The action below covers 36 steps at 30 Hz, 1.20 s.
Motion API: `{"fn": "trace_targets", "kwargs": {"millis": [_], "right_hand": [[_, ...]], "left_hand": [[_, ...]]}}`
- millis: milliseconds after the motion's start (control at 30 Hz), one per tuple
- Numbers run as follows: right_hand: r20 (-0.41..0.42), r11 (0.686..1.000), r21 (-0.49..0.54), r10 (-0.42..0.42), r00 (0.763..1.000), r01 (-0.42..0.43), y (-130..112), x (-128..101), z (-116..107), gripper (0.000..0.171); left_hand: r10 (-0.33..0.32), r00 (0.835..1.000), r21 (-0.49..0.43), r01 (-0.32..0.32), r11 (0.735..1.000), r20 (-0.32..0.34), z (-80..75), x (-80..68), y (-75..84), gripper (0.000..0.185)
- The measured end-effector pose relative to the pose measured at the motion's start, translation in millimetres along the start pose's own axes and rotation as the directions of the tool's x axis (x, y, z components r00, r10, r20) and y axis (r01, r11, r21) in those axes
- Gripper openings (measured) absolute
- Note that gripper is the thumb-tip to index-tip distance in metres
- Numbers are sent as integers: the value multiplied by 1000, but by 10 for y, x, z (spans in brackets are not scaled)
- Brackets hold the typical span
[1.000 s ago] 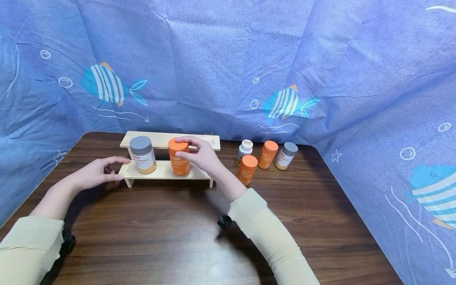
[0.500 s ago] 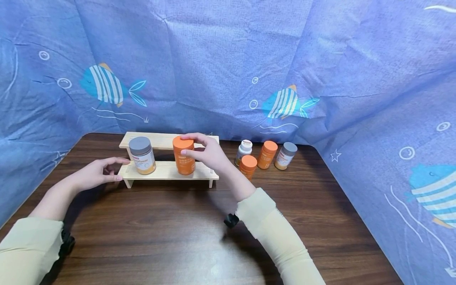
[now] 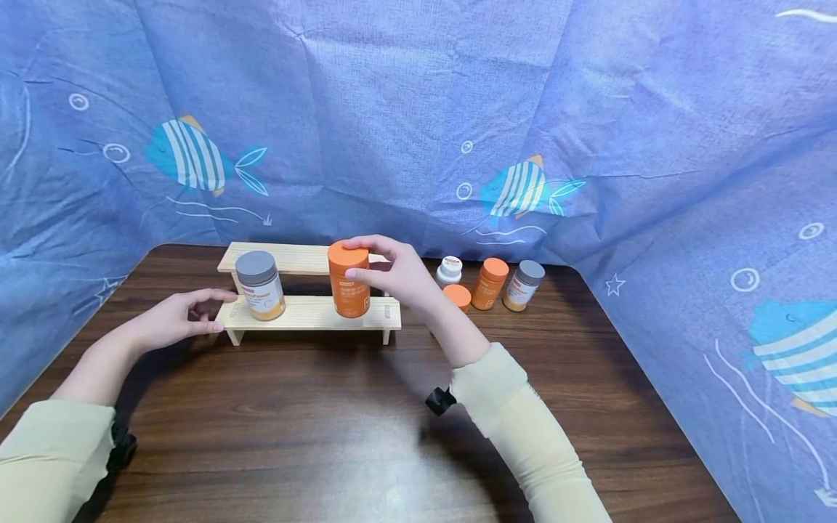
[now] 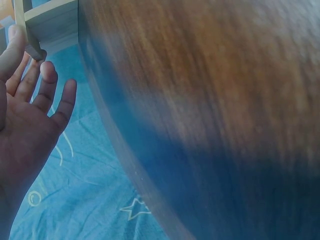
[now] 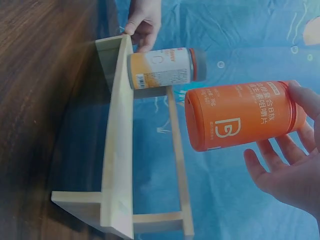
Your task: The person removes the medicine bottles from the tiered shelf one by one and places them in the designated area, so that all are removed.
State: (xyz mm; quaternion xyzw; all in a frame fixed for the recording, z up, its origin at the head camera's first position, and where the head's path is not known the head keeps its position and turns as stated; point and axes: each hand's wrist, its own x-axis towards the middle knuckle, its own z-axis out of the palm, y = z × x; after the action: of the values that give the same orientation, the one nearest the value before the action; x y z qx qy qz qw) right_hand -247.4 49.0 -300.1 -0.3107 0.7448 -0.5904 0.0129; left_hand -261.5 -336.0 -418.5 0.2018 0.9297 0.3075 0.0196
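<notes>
The orange bottle (image 3: 349, 280) is in my right hand (image 3: 399, 274), pinched near its orange cap between thumb and fingers, and it hangs upright above the right half of the lower step of the wooden rack (image 3: 307, 314). In the right wrist view the bottle (image 5: 240, 115) shows a clear gap between its base and the lower board (image 5: 117, 150), so it is lifted, not standing. I judge the step in hand to be the placing of this bottle on the lower step. The next move calls for lowering it straight down until its base meets the board, right of the grey-capped bottle (image 3: 259, 285) and apart from it, then letting the fingers part.

My left hand (image 3: 175, 317) has its fingers relaxed and holds nothing; its fingertips (image 4: 45, 75) lie just beside the rack's near left leg, though I cannot tell for sure whether they touch it. The grey-capped bottle stands on the left part of the same step.

Farther right, on the dark wooden table (image 3: 327, 421), four smaller bottles (image 3: 487, 283) cluster near the blue fish-print cloth (image 3: 418, 109): one white-capped, two orange-capped, one grey-capped.
</notes>
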Motion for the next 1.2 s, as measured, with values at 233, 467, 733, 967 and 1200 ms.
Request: {"fn": "trace_targets", "kwargs": {"millis": [233, 467, 733, 967, 1200], "right_hand": [[0, 1000, -13, -7, 1000, 7, -138, -97, -106, 38], [-12, 999, -20, -30, 999, 29, -162, -151, -225, 39], [-10, 999, -11, -30, 999, 30, -21, -190, -429, 38], [-15, 998, -20, -57, 998, 57, 1, -295, -622, 41], [-21, 999, -25, -47, 999, 47, 5, -433, -794, 41]], "left_hand": [[-13, 1000, -10, 13, 1000, 1, 5, -15, 10, 50], [-12, 1000, -10, 12, 1000, 2, -1, -29, 18, 50], [-22, 1000, -11, 22, 1000, 11, 4, -27, 15, 51], [-21, 1000, -10, 21, 1000, 10, 1, -20, 12, 51], [-9, 1000, -6, 9, 1000, 3, 1, -5, 11, 51]]}}
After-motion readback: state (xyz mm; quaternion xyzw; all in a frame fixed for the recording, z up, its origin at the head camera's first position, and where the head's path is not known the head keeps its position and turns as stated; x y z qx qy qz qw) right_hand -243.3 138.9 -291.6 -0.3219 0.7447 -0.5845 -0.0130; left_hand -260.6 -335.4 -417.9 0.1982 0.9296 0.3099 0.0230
